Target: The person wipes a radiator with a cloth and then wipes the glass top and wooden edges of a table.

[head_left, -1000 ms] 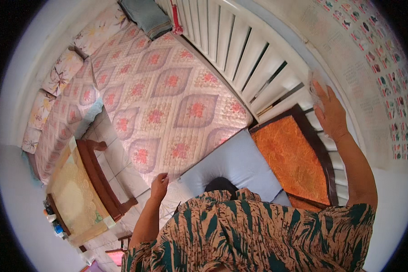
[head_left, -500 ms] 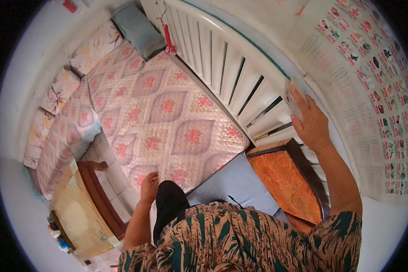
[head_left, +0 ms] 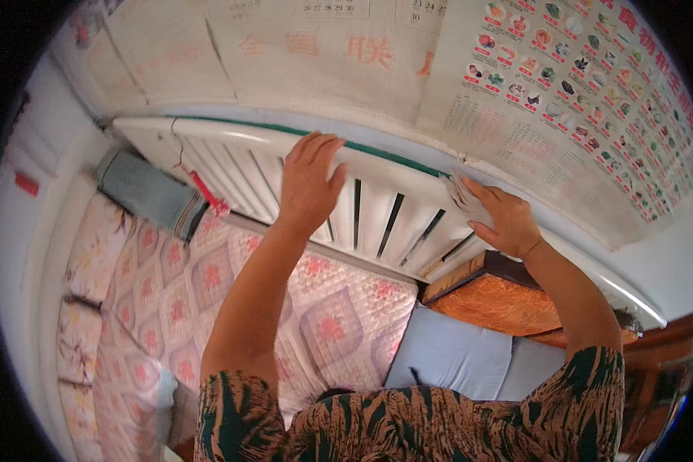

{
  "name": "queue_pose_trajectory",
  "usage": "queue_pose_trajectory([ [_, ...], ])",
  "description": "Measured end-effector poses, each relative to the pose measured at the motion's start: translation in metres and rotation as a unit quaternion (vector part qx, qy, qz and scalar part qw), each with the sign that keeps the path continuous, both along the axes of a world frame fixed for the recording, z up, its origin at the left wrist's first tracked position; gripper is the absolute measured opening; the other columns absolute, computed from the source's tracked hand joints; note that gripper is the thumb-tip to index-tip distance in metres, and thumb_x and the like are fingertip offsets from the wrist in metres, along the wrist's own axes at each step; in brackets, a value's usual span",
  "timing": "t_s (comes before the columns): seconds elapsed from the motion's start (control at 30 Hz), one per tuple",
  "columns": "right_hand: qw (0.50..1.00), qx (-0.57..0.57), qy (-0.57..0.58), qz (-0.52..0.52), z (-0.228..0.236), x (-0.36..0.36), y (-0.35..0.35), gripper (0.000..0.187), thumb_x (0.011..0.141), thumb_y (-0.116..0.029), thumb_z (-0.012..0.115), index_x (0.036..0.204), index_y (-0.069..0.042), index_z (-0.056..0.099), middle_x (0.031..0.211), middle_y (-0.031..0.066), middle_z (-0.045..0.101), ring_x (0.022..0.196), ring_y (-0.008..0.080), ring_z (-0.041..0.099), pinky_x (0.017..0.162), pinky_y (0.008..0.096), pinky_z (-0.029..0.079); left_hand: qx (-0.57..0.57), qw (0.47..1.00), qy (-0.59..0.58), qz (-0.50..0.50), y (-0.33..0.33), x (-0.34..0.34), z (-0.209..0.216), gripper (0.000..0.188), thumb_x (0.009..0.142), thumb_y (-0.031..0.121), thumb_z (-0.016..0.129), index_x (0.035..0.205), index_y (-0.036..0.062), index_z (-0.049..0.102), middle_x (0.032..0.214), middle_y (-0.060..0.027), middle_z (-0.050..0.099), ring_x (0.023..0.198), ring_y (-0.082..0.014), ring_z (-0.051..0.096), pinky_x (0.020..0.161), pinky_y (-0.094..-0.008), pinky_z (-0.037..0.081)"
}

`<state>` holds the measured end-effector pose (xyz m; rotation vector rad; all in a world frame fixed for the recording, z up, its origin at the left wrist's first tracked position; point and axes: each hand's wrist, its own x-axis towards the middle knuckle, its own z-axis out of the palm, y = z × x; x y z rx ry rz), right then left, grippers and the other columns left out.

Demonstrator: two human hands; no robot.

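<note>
A pale greyish cloth (head_left: 462, 197) is gripped in my right hand (head_left: 505, 223), which presses it against the top rail of a white slatted bed board (head_left: 242, 135). My fingers and thumb are closed round the cloth. Further left along the same rail, my left hand (head_left: 309, 189) has its fingers stretched out, their tips at the rail's top edge. It holds nothing, and its thumb stands apart. A dark green strip (head_left: 393, 157) runs behind the rail between both hands.
Below the board lies a quilted floral bed cover (head_left: 335, 323). A folded grey-blue bundle (head_left: 148, 196) and a red hanging ornament (head_left: 204, 191) are at the left. An orange-topped wooden piece (head_left: 497, 304) stands under my right arm, beside blue cloth (head_left: 450, 346). Printed posters (head_left: 554, 100) cover the wall.
My left hand has risen from low over the bed to the rail. My right hand still holds the cloth on the rail. The view has turned toward the board and wall.
</note>
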<state>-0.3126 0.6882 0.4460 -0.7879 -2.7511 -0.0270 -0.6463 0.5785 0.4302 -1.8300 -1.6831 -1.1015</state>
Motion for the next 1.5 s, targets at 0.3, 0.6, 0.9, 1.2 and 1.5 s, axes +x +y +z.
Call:
queue_pose_trajectory([
  [0.3,0.998,0.048,0.009,-0.032,-0.008,0.008,-0.005,0.067,0.078,-0.038,0.068,0.135,-0.011,0.046,0.102,0.0152,0.062,0.092,0.0338,0.061,0.081,0.0431,0.050,-0.149,0.985,0.081,0.039,0.066,-0.020,-0.020,0.040,0.094,0.029,0.045,0.068,0.0046,0.064,0.069,-0.0112,0.064,0.070,-0.0309,0.059,0.072,-0.0430,0.044],
  [0.6,0.997,0.038,0.031,-0.055,-0.009,0.005,-0.006,0.063,0.074,-0.034,0.071,0.128,-0.008,0.053,0.098,0.0155,0.063,0.088,0.0345,0.061,0.079,0.0423,0.050,-0.127,0.986,0.094,0.057,0.071,-0.018,-0.021,0.042,0.095,0.028,0.040,0.069,0.0052,0.065,0.069,-0.0119,0.064,0.068,-0.0309,0.058,0.071,-0.0433,0.043],
  [0.9,0.998,0.047,0.015,-0.044,-0.003,0.000,-0.010,0.076,0.067,-0.028,0.072,0.134,-0.005,0.045,0.096,0.0153,0.058,0.082,0.0322,0.059,0.074,0.0424,0.049,-0.157,0.981,0.066,0.094,0.073,-0.013,-0.016,0.037,0.093,0.025,0.042,0.072,0.0047,0.065,0.078,-0.0101,0.066,0.078,-0.0305,0.059,0.078,-0.0433,0.042],
  [1.2,1.000,-0.010,-0.005,0.026,0.009,0.005,-0.003,0.082,0.067,-0.027,0.071,0.138,-0.002,0.039,0.105,0.0194,0.056,0.086,0.0345,0.058,0.078,0.0432,0.048,-0.129,0.986,0.021,0.104,0.065,-0.009,-0.014,0.030,0.090,0.022,0.047,0.074,0.0038,0.066,0.080,-0.0114,0.067,0.081,-0.0308,0.059,0.082,-0.0423,0.041],
  [1.5,0.995,-0.028,0.030,0.091,0.001,0.016,0.008,0.065,0.086,-0.034,0.056,0.140,-0.003,0.039,0.118,0.0253,0.054,0.094,0.0391,0.058,0.083,0.0451,0.046,-0.204,0.966,0.017,0.157,0.067,-0.001,-0.010,0.034,0.091,0.025,0.044,0.079,0.0050,0.069,0.086,-0.0111,0.068,0.088,-0.0301,0.059,0.092,-0.0421,0.039],
])
